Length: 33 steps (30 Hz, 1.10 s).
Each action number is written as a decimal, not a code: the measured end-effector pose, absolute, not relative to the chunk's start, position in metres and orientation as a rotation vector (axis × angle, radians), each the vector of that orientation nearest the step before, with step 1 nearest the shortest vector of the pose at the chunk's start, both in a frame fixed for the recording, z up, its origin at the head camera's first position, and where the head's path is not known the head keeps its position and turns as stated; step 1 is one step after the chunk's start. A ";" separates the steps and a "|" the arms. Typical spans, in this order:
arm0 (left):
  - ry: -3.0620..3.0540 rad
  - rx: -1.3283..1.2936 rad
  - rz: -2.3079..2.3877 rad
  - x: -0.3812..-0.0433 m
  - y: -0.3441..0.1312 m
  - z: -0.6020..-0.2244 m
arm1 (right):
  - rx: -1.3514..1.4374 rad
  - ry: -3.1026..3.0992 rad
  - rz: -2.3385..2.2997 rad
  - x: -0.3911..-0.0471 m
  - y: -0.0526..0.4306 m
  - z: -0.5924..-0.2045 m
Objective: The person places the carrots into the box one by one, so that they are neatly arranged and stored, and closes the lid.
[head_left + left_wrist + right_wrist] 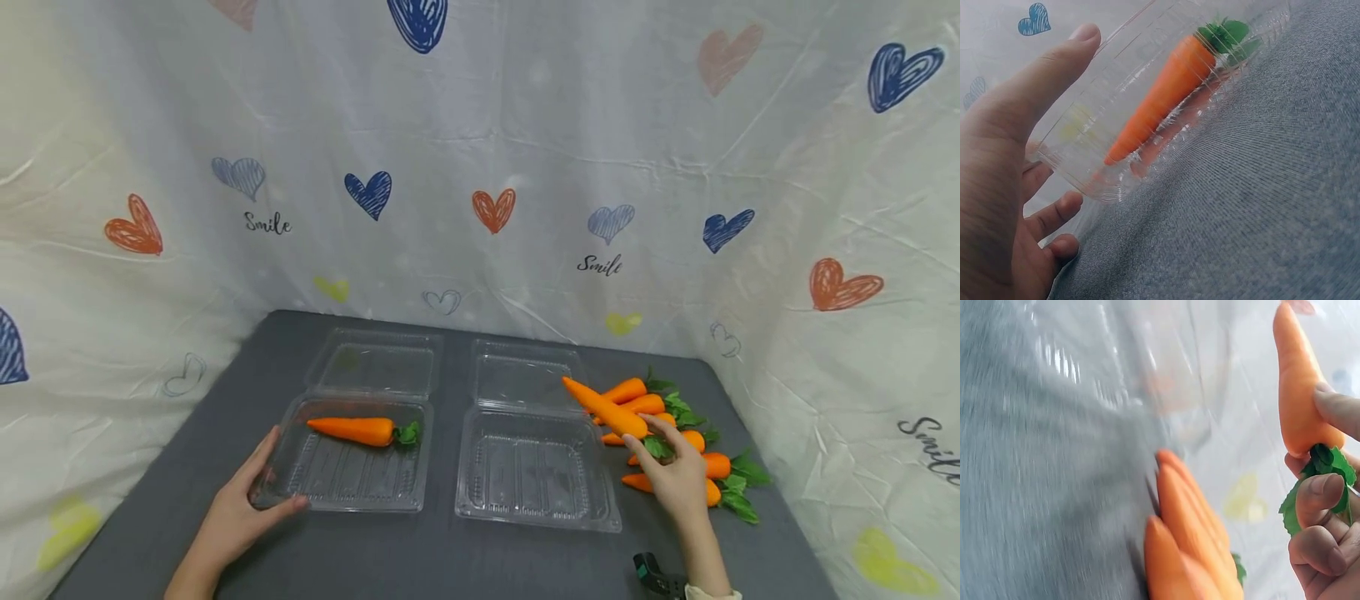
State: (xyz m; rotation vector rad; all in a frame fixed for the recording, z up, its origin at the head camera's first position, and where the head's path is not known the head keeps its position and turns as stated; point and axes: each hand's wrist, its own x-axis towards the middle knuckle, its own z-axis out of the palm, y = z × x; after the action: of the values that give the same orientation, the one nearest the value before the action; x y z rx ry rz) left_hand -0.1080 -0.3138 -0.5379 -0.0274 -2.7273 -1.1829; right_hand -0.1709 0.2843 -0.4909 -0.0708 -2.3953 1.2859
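My right hand (675, 471) pinches a carrot (606, 407) by its leafy end, the orange tip pointing up and to the left. In the right wrist view, thumb and fingers meet around the top of this carrot (1300, 387), above its green leaves (1291, 503). My left hand (236, 508) grips the near left corner of a clear plastic clamshell container (352, 503), thumb at the front and fingers along the left side. Inside that container lies another carrot (352, 430), leaves to the right; the left wrist view shows this carrot (1163, 97) through the wall.
A second clear clamshell container (536, 523) stands to the right, lid folded back. Several loose carrots (716, 465) with leaves lie at the table's right side. The grey table (442, 558) is bordered by a heart-print curtain (450, 275). A dark band (656, 575) circles my right wrist.
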 end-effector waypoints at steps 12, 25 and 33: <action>-2.770 -0.017 -1.178 -0.104 -0.316 -0.537 | 0.051 -2.405 1.423 -0.187 0.240 -0.493; -2.735 -0.043 -1.289 -0.110 -0.312 -0.537 | 0.230 -2.365 1.513 -0.203 0.202 -0.479; -2.726 -0.051 -1.286 -0.109 -0.310 -0.536 | 0.382 -2.368 1.487 -0.209 0.167 -0.472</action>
State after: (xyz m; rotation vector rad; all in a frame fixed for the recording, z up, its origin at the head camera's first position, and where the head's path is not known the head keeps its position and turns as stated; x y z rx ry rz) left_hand -0.1090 -0.3105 -0.5356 -0.0508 -2.7257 -1.2865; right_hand -0.2095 0.1665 -0.4717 0.3818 -2.3684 1.4875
